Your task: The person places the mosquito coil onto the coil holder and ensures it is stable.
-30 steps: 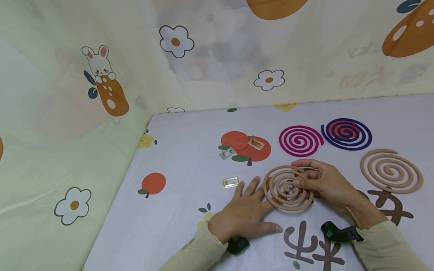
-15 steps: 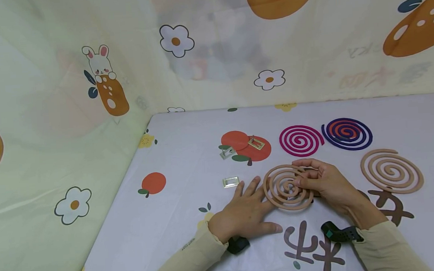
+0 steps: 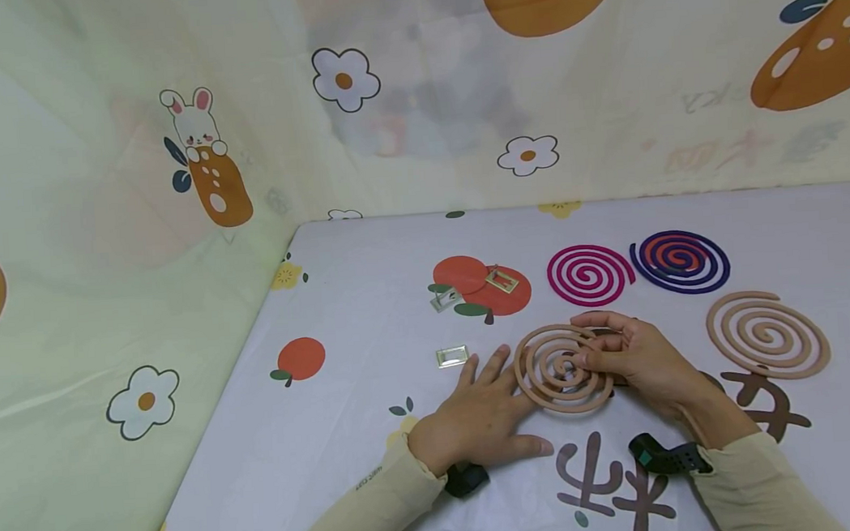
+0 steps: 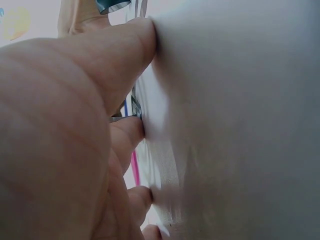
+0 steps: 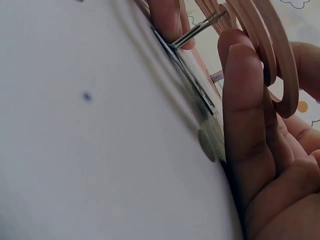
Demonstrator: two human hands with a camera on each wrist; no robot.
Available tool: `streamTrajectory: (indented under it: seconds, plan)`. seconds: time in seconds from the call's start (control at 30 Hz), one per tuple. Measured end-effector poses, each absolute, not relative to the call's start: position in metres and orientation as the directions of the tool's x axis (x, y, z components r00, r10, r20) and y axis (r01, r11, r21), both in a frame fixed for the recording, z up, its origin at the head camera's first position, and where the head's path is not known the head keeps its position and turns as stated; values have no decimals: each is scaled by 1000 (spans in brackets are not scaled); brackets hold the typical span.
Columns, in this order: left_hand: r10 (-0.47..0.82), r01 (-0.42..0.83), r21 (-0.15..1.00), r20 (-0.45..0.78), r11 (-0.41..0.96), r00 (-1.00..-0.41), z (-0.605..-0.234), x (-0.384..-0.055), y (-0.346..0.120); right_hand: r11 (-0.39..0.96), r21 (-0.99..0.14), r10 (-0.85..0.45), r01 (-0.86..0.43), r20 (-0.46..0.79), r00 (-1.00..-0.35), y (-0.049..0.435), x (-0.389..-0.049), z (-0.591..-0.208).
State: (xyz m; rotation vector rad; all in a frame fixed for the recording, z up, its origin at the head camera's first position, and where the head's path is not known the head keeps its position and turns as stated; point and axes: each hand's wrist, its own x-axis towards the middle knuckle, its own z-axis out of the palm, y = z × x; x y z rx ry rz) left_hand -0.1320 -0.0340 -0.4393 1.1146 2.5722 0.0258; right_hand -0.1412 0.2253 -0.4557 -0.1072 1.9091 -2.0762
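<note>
My right hand (image 3: 646, 370) pinches a tan mosquito coil (image 3: 566, 362), held tilted over the table in the head view. Beneath it, the right wrist view shows a metal coil stand (image 5: 192, 75) lying flat, its raised prong reaching up to the coil's centre. My left hand (image 3: 471, 429) lies palm down with fingers spread, its index finger passing behind the coil. A left fingertip (image 5: 167, 22) rests at the stand's base in the right wrist view. From the left wrist, that hand (image 4: 60, 130) shows its fingertips down on the cloth.
Beyond my hands lie a pink coil (image 3: 586, 276), a dark blue coil with red inside (image 3: 679, 262) and, to the right, another tan coil (image 3: 768, 335). Small metal stands (image 3: 452, 356) lie left of them on the printed tablecloth (image 3: 354, 302). Curtain-like walls (image 3: 417, 136) bound the back and left.
Hardly anything differs: the tan coil in my right hand shifts very slightly, while my left hand stays in the same place.
</note>
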Motion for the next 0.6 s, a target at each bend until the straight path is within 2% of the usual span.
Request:
streamTrajectory:
  seconds: [0.2,0.6]
  plan:
    - [712,705,152,-298,693,-636,-439,-132,-34,-45,-980,-279,194,-174,-945,225,-141,-454]
    - [715,712,137,-286,689,-638,-441,-133,-34,-104,-977,-286,186,-149,-946,226,-140,-454]
